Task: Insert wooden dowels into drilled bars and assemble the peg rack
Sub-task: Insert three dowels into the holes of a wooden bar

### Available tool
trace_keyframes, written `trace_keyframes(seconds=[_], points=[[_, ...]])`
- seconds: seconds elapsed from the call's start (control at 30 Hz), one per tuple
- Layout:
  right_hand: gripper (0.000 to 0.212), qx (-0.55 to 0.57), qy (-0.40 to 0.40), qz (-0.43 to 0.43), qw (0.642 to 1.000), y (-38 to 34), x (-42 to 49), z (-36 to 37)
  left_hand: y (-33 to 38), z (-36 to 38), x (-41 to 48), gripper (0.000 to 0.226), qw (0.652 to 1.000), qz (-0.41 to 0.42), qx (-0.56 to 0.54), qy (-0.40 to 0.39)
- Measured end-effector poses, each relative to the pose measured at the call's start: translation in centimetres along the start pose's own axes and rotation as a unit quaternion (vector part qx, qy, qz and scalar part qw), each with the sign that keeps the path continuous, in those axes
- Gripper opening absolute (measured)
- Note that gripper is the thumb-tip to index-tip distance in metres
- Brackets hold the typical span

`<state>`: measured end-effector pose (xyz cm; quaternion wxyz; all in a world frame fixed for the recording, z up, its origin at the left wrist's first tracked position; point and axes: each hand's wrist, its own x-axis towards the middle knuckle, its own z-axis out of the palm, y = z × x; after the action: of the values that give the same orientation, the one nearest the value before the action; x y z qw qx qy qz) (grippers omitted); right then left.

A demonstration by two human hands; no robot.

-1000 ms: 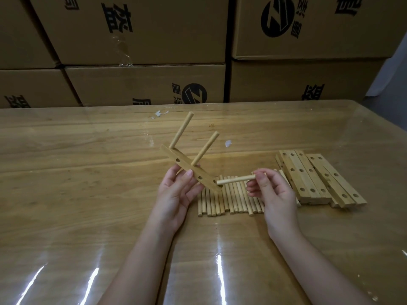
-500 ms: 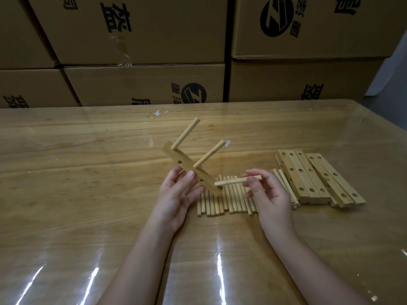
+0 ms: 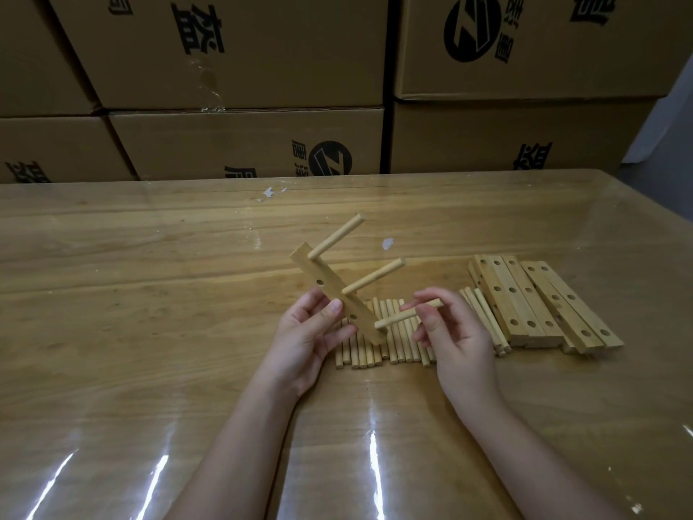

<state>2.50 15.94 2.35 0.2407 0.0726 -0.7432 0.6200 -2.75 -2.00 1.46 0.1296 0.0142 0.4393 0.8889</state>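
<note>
Drilled bar [image 3: 339, 298] bearing two seated dowels [image 3: 375, 276], held tilted above the table [image 3: 150, 294], left hand [image 3: 311, 343] fingers curled round it; third dowel [image 3: 407, 314] pinched by right hand [image 3: 455, 339] fingers, tip at lowest hole; skewed entry would likely jam or slip.

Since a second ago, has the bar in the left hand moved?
Yes. The bar has turned clockwise: its two pegs have swung right and down, toward the stack of bars lying on the table.

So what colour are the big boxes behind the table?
Brown cardboard boxes with black printed marks, clearest in the head view.
</note>
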Motion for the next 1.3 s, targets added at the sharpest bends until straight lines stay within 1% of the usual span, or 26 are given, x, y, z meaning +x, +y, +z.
trace_keyframes(seconds=[0.23, 0.57, 0.6, 0.7, 0.73, 0.83, 0.93, 1.0, 1.17, 1.3], points=[[0.014, -0.022, -0.001, 0.002, 1.000, -0.1, 0.0, 0.0, 0.0, -0.1, -0.1, 0.031, 1.000, -0.009, -0.006, -0.017], [0.016, -0.004, -0.003, 0.000, 1.000, 0.0, 0.1, 0.0, 0.0, 0.0, -0.2, 0.034, 1.000, -0.014, 0.003, -0.026], [0.018, 0.002, -0.002, 0.000, 1.000, 0.0, 0.0, 0.0, 0.1, 0.1, -0.2, 0.033, 1.000, -0.013, 0.003, -0.026], [0.034, 0.042, 0.008, 0.019, 0.999, 0.3, -0.2, 0.0, 0.2, 0.3, -0.3, 0.030, 1.000, -0.005, 0.009, -0.030], [0.036, 0.044, 0.008, 0.023, 0.999, 0.4, -0.2, 0.0, 0.3, 0.3, -0.3, 0.029, 1.000, 0.000, 0.005, -0.025], [0.028, -0.009, -0.022, 0.042, 0.999, 0.6, -0.1, 0.2, 0.3, 0.3, -0.2, 0.024, 1.000, 0.014, -0.023, 0.000], [0.030, -0.064, -0.062, 0.057, 0.994, 0.9, -0.1, 0.5, 0.3, 0.3, -0.1, 0.027, 0.999, 0.024, -0.035, 0.016], [0.030, -0.091, -0.071, 0.059, 0.992, 1.0, 0.0, 0.6, 0.2, 0.3, -0.1, 0.028, 0.999, 0.024, -0.032, 0.012], [0.031, -0.093, -0.062, 0.056, 0.992, 1.4, 0.3, 0.4, -0.1, 0.3, 0.0, 0.031, 1.000, 0.030, 0.003, -0.010], [0.024, -0.076, -0.032, 0.058, 0.995, 1.8, 0.4, 0.2, -0.3, 0.3, 0.2, 0.029, 1.000, 0.028, 0.014, -0.002]])
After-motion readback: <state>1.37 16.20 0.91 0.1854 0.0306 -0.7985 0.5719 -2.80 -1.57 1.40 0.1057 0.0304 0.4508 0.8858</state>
